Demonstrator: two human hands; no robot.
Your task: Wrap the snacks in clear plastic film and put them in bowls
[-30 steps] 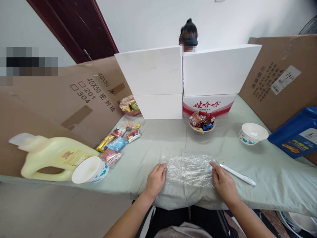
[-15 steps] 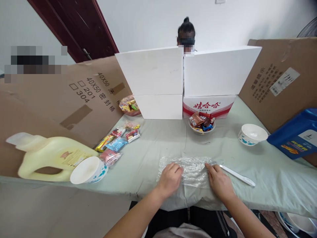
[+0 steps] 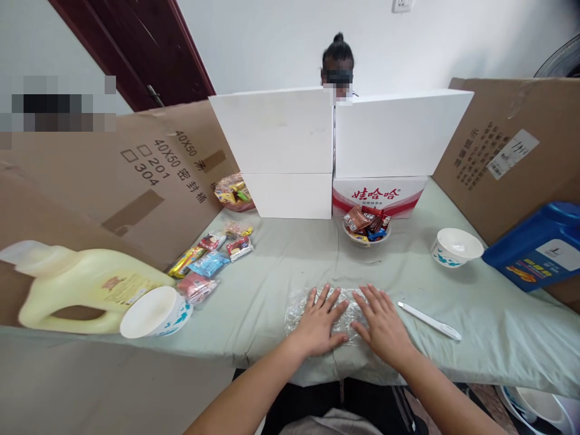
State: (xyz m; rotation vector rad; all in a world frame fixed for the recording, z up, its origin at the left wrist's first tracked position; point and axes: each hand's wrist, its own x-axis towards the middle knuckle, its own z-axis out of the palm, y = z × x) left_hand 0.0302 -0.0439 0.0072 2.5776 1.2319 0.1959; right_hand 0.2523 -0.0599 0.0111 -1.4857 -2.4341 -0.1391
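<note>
A crinkled sheet of clear plastic wrap [image 3: 296, 308] lies flat on the pale green tablecloth [image 3: 281, 266] at the near edge. My left hand [image 3: 319, 323] presses on its middle with fingers spread. My right hand [image 3: 383, 326] lies flat beside it, fingers apart, covering the sheet's right part. Neither hand grips anything. A white plastic knife [image 3: 429, 321] rests just right of my right hand.
A bowl of wrapped snacks [image 3: 366, 226] and an empty paper bowl [image 3: 454, 246] stand farther back. Loose snack packets [image 3: 212, 257], a tipped paper bowl [image 3: 156, 311] and a yellow jug [image 3: 81, 287] lie left. A blue container [image 3: 537, 248] sits right. White boxes [image 3: 338, 148] and cardboard walls ring the table; a person sits behind.
Both hands slid inward from the sheet's outer ends to its middle and opened flat, fingers spread, side by side on the plastic wrap.
</note>
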